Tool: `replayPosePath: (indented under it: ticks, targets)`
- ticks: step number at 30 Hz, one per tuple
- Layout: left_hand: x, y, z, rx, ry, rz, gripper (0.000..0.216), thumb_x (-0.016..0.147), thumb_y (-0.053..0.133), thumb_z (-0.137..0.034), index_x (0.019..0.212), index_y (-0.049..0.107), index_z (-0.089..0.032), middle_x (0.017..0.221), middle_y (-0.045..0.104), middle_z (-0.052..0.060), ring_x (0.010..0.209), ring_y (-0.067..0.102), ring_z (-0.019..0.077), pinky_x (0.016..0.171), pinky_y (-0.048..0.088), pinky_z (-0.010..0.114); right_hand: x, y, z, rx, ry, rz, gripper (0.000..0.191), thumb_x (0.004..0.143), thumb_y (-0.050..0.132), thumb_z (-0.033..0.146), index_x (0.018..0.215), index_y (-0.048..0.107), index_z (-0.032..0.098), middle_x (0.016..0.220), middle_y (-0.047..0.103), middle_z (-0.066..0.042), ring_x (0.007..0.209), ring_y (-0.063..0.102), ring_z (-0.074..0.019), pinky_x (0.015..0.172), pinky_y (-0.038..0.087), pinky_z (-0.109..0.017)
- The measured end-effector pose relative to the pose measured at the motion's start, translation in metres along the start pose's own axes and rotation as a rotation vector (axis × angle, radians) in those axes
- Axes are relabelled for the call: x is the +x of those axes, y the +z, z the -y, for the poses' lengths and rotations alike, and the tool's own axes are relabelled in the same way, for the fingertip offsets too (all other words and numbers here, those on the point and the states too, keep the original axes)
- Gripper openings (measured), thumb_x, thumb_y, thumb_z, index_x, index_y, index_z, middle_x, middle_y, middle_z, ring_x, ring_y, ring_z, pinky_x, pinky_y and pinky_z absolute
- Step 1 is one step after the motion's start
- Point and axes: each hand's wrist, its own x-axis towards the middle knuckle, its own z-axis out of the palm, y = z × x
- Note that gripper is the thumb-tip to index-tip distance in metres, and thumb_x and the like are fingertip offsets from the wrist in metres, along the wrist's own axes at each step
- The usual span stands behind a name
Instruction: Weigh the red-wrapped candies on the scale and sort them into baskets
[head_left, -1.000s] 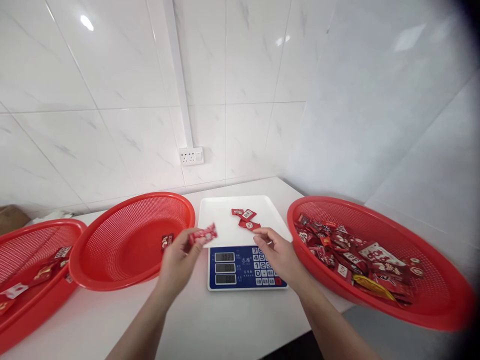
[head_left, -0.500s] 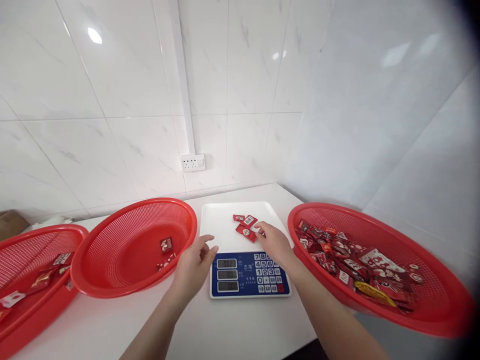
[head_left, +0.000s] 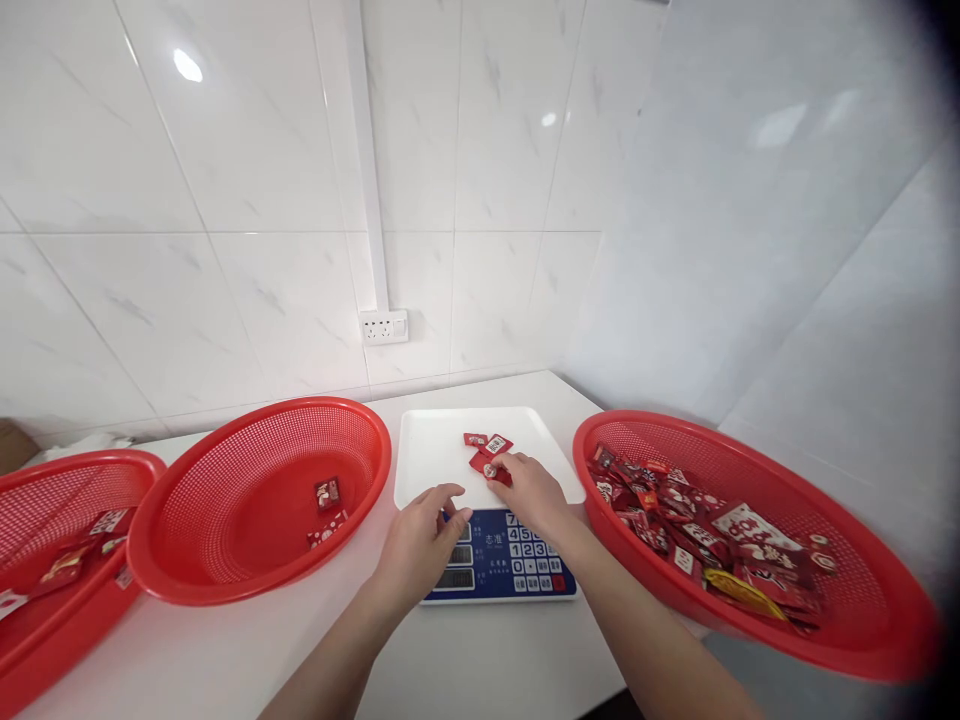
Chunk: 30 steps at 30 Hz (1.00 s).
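Three red packets (head_left: 496, 446) are lying clustered on the white pan (head_left: 431, 450) of a scale, count of 3, just right of the pan's centre. Directions below are taking the pan as clock centre, wall at 12. One packet is bearing a white label with dark characters, too small to read. The lowest packet (head_left: 480, 463) is sitting nearest 6 within the cluster.

Right hand (head_left: 532, 495), at between 4 and 5 o'clock, is pinching the lowest packet between thumb and fingertips. Left hand (head_left: 420, 545), at 7, is hovering with thumb and fingers parted, holding nothing, and is partly covering the scale's displays. The hands are standing apart from each other.

At 6, the blue panel (head_left: 493, 570) is showing the characters 志准. Keys 1, 2, 3 and 0 are reading clearly; one red key (head_left: 558, 583) is occupying the lower right corner. Displays: 3, their readings partly hidden or faint.

Red baskets: 3 in total. Middle basket (head_left: 225, 460), near 9, is holding 2 packets. Far-left basket (head_left: 82, 470), between 8 and 9, is running out of frame; its packets are not fully countable. Right basket (head_left: 855, 630), between 3 and 4, is holding a heap too overlapped to count, including one yellow packet (head_left: 742, 592).

Wall socket (head_left: 385, 327) is sitting near 11.
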Motion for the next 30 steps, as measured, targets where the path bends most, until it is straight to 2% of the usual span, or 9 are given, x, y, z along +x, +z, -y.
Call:
replayPosePath:
  ticks: [5, 8, 12, 14, 17, 19, 22, 26, 30]
  targets:
    - [0.000, 0.000, 0.003, -0.164, -0.046, 0.006, 0.040, 0.084, 0.044, -0.043, 0.119, 0.047, -0.023, 0.078, 0.059, -0.001, 0.065, 0.054, 0.0136, 0.061, 0.045, 0.027, -0.008, -0.002, 0.012, 0.070, -0.029, -0.026, 0.019, 0.075, 0.054, 0.020, 0.093, 0.056, 0.021, 0.095, 0.062, -0.004, 0.090, 0.057, -0.0203, 0.075, 0.041, -0.030]
    - [0.002, 0.001, 0.002, -0.372, -0.107, 0.025, 0.054, 0.083, 0.045, -0.045, 0.130, 0.033, -0.021, 0.085, 0.061, 0.001, 0.073, 0.059, 0.0150, 0.067, 0.049, 0.030, -0.023, -0.005, 0.030, 0.212, -0.162, -0.036, 0.018, 0.075, 0.056, 0.020, 0.092, 0.054, 0.023, 0.094, 0.061, -0.001, 0.089, 0.056, -0.0174, 0.078, 0.042, -0.029]
    - [0.001, -0.002, 0.000, -0.607, -0.148, 0.012, 0.040, 0.083, 0.045, -0.045, 0.115, 0.043, -0.020, 0.085, 0.062, 0.002, 0.071, 0.062, 0.0149, 0.066, 0.053, 0.031, -0.039, -0.011, 0.046, 0.344, -0.324, 0.003, 0.021, 0.075, 0.056, 0.016, 0.094, 0.054, 0.024, 0.093, 0.061, -0.001, 0.087, 0.055, -0.0168, 0.080, 0.043, -0.030]
    - [-0.003, -0.012, 0.002, -0.516, -0.148, -0.065, 0.035, 0.083, 0.046, -0.044, 0.107, 0.047, -0.020, 0.077, 0.061, 0.000, 0.065, 0.061, 0.0145, 0.063, 0.052, 0.030, -0.036, -0.014, 0.044, 0.320, -0.303, 0.013, 0.023, 0.079, 0.053, 0.019, 0.102, 0.054, 0.023, 0.097, 0.061, -0.003, 0.089, 0.056, -0.0174, 0.081, 0.043, -0.032]
    - [-0.008, -0.039, 0.008, -0.145, -0.187, -0.238, 0.035, 0.083, 0.044, -0.045, 0.108, 0.050, -0.022, 0.077, 0.064, 0.002, 0.068, 0.062, 0.0184, 0.065, 0.051, 0.032, -0.017, -0.019, 0.030, 0.125, -0.230, 0.021, 0.032, 0.085, 0.048, 0.024, 0.116, 0.050, 0.020, 0.111, 0.059, -0.007, 0.101, 0.053, -0.0198, 0.087, 0.042, -0.033]
    - [-0.011, -0.060, 0.016, 0.111, -0.239, -0.317, 0.035, 0.085, 0.040, -0.044, 0.112, 0.051, -0.024, 0.087, 0.067, 0.004, 0.078, 0.063, 0.0227, 0.069, 0.050, 0.036, 0.001, -0.019, 0.018, -0.054, -0.194, 0.037, 0.035, 0.085, 0.046, 0.023, 0.120, 0.049, 0.019, 0.119, 0.055, -0.008, 0.110, 0.048, -0.0226, 0.092, 0.038, -0.035]
    - [-0.014, -0.078, 0.031, 0.361, -0.240, -0.332, 0.039, 0.089, 0.031, -0.037, 0.122, 0.047, -0.025, 0.111, 0.063, 0.008, 0.103, 0.057, 0.0273, 0.078, 0.048, 0.041, 0.025, -0.014, 0.005, -0.160, -0.164, 0.065, 0.038, 0.086, 0.046, 0.023, 0.123, 0.049, 0.016, 0.125, 0.052, -0.011, 0.116, 0.044, -0.0258, 0.093, 0.036, -0.037]
    - [-0.016, -0.073, 0.046, 0.557, -0.100, -0.345, 0.044, 0.089, 0.033, -0.034, 0.130, 0.042, -0.020, 0.137, 0.043, 0.010, 0.132, 0.024, 0.0294, 0.098, 0.035, 0.050, 0.043, 0.001, 0.002, -0.191, -0.160, 0.110, 0.045, 0.085, 0.048, 0.026, 0.128, 0.043, 0.017, 0.134, 0.044, -0.012, 0.122, 0.037, -0.0272, 0.093, 0.035, -0.038]
    - [-0.020, -0.054, 0.047, 0.553, 0.024, -0.349, 0.041, 0.088, 0.038, -0.034, 0.126, 0.047, -0.021, 0.136, 0.044, 0.009, 0.133, 0.023, 0.0291, 0.098, 0.036, 0.052, 0.049, 0.012, 0.007, -0.220, -0.142, 0.136, 0.034, 0.087, 0.045, 0.025, 0.121, 0.050, 0.021, 0.116, 0.056, -0.012, 0.110, 0.046, -0.0283, 0.084, 0.037, -0.039]
